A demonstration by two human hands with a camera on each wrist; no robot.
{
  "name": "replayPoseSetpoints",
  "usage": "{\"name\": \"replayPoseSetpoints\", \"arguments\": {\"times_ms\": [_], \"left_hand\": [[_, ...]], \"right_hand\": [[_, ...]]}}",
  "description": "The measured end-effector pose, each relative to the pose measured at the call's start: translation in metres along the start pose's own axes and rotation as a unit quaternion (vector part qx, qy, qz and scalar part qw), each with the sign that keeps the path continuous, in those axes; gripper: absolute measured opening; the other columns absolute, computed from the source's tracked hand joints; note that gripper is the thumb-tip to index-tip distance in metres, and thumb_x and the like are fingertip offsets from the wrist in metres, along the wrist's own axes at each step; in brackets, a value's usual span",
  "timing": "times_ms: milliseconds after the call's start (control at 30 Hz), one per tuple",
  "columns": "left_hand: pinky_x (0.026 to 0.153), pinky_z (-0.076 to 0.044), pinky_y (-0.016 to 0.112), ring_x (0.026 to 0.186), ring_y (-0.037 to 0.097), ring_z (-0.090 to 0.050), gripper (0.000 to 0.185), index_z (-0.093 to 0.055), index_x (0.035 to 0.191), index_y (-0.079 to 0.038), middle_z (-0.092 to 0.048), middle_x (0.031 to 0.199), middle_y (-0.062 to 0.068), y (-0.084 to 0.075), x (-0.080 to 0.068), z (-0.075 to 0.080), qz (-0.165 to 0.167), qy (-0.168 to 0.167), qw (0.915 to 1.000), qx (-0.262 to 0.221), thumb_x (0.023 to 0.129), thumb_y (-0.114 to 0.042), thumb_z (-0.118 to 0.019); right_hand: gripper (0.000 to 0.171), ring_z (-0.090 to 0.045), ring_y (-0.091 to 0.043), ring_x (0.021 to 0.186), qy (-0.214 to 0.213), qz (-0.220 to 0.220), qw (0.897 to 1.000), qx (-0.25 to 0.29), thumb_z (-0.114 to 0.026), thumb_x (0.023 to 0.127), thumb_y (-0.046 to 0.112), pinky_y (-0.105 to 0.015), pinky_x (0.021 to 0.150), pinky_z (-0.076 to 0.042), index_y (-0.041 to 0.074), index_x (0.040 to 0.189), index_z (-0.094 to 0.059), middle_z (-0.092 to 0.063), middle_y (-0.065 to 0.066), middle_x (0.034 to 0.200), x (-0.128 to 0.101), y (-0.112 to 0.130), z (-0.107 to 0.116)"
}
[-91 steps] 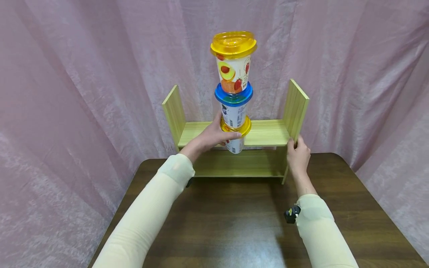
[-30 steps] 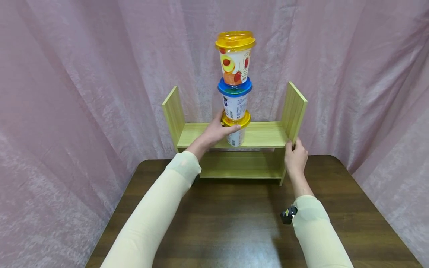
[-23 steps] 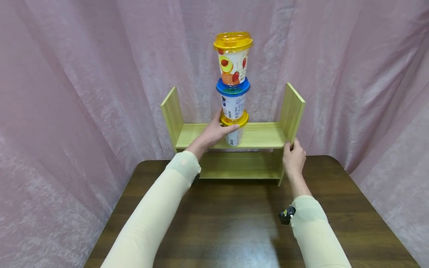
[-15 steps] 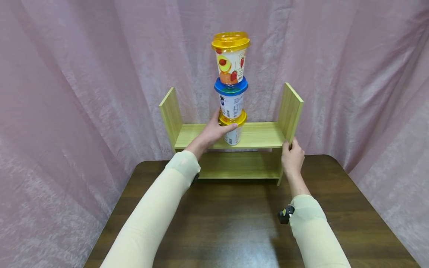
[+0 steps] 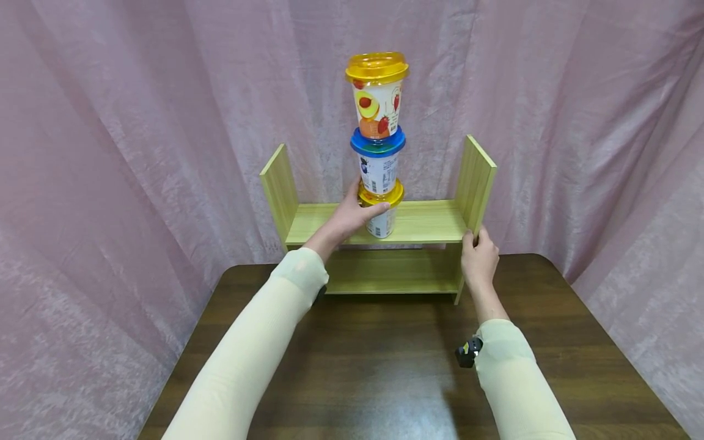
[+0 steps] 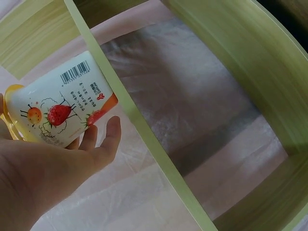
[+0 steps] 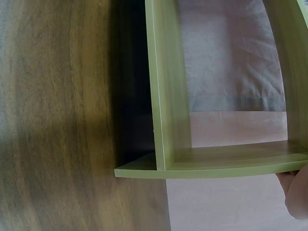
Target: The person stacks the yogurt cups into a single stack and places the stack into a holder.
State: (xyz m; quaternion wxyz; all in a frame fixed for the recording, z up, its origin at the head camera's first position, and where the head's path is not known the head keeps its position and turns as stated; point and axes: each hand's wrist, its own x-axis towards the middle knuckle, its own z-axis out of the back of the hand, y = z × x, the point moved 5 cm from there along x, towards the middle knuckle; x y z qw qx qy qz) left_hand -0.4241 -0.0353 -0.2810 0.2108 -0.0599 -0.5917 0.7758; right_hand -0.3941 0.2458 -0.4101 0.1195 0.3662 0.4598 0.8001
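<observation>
Three cups point(image 5: 377, 143) stacked in a tower, bottom cup point(image 5: 381, 212) sitting near the middle of the wooden shelf's point(image 5: 429, 220) upper board – or just touching down, hard to tell. Left hand point(image 5: 352, 215) wrapped round the bottom cup right under its yellow lid, fingers curled on the printed side in the left wrist view point(image 6: 60, 113). Right hand point(image 5: 480, 256) gripping the front edge of the shelf's right side panel, steadying it at the back edge of the table point(image 5: 385, 366). Looks like the set-down step. Next move probably calls for a slow, straight release – tower's tall and top-heavy, so any sideways nudge could tip the blue-lidded and top cups off.
</observation>
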Motion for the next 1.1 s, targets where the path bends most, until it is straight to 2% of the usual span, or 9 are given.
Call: {"name": "replayPoseSetpoints", "arguments": {"times_ms": [133,300,400,533,767,833,967,1033,1100], "left_hand": [[0.116,-0.031,0.050,0.140,0.028,-0.040,0.092,-0.009,0.162,-0.026,-0.035,0.158,0.007,0.011,0.006,0.003,-0.003,-0.004,0.9999,-0.010,0.096,-0.021,-0.072],[0.116,-0.031,0.050,0.140,0.025,-0.040,0.095,-0.008,0.162,-0.031,-0.035,0.157,0.004,0.031,0.014,0.008,-0.022,-0.024,0.9995,-0.001,0.094,-0.033,-0.074],[0.115,-0.032,0.048,0.140,0.025,-0.040,0.099,-0.007,0.162,-0.027,-0.035,0.157,0.006,0.038,0.014,0.011,-0.021,-0.040,0.9990,0.009,0.092,-0.041,-0.075],[0.114,-0.034,0.048,0.141,0.028,-0.037,0.104,-0.004,0.162,-0.020,-0.028,0.161,0.010,0.044,0.011,0.013,0.002,-0.059,0.9981,0.020,0.090,-0.050,-0.073],[0.113,-0.035,0.050,0.142,0.035,-0.034,0.091,-0.012,0.162,-0.017,-0.027,0.161,0.012,0.052,0.005,0.018,0.015,-0.069,0.9963,0.048,0.096,-0.056,-0.061],[0.114,-0.033,0.052,0.145,0.037,-0.031,0.091,-0.013,0.161,-0.018,-0.027,0.161,0.012,0.052,0.003,0.020,0.016,-0.068,0.9956,0.063,0.096,-0.060,-0.059],[0.115,-0.032,0.054,0.146,0.038,-0.028,0.087,-0.017,0.161,-0.019,-0.026,0.162,0.013,0.049,-0.002,0.026,0.001,-0.068,0.9939,0.087,0.096,-0.060,-0.059],[0.115,-0.032,0.053,0.146,0.036,-0.029,0.086,-0.018,0.160,-0.020,-0.026,0.163,0.012,0.048,-0.006,0.030,-0.004,-0.069,0.9926,0.100,0.096,-0.059,-0.059],[0.115,-0.032,0.053,0.146,0.035,-0.030,0.085,-0.019,0.160,-0.020,-0.026,0.163,0.010,0.047,-0.011,0.033,-0.006,-0.070,0.9914,0.111,0.096,-0.058,-0.059]], "right_hand": [[0.027,-0.056,-0.050,0.084,0.002,-0.001,1.000,0.001,-0.048,0.103,0.027,-0.065,0.079,-0.044,0.005,0.110,-0.063,-0.065,-0.028,0.094,-0.001,0.001,-0.004],[0.027,-0.057,-0.053,0.087,0.005,-0.002,1.000,0.003,-0.049,0.103,0.027,-0.065,0.080,-0.044,0.005,0.110,-0.063,-0.066,-0.029,0.098,-0.001,0.002,-0.008],[0.027,-0.056,-0.050,0.084,0.008,-0.001,1.000,0.003,-0.048,0.103,0.027,-0.064,0.079,-0.044,0.004,0.109,-0.062,-0.065,-0.029,0.095,-0.001,0.003,-0.011],[0.028,-0.053,-0.046,0.081,0.020,0.002,1.000,0.003,-0.047,0.104,0.026,-0.060,0.077,-0.045,0.004,0.110,-0.062,-0.062,-0.027,0.090,0.001,0.002,-0.012],[0.034,-0.056,-0.041,0.077,0.074,0.003,0.997,-0.009,-0.043,0.106,0.028,-0.050,0.070,-0.047,0.003,0.122,-0.060,-0.065,-0.028,0.094,0.002,-0.001,-0.011],[0.037,-0.062,-0.041,0.083,0.092,-0.001,0.996,-0.008,-0.044,0.106,0.029,-0.049,0.074,-0.051,0.002,0.126,-0.060,-0.068,-0.028,0.103,0.003,0.000,-0.008],[0.043,-0.065,-0.041,0.110,0.108,-0.009,0.994,0.008,-0.048,0.106,0.029,-0.051,0.093,-0.053,0.001,0.137,-0.057,-0.065,-0.026,0.126,0.006,0.007,0.003],[0.044,-0.064,-0.038,0.116,0.088,-0.005,0.996,0.020,-0.050,0.105,0.027,-0.048,0.098,-0.051,0.000,0.139,-0.056,-0.064,-0.023,0.129,0.006,0.013,0.013],[0.040,-0.066,-0.032,0.113,0.050,0.009,0.998,0.031,-0.052,0.104,0.024,-0.041,0.096,-0.053,-0.001,0.135,-0.060,-0.067,-0.020,0.125,0.005,0.020,0.023]]}}
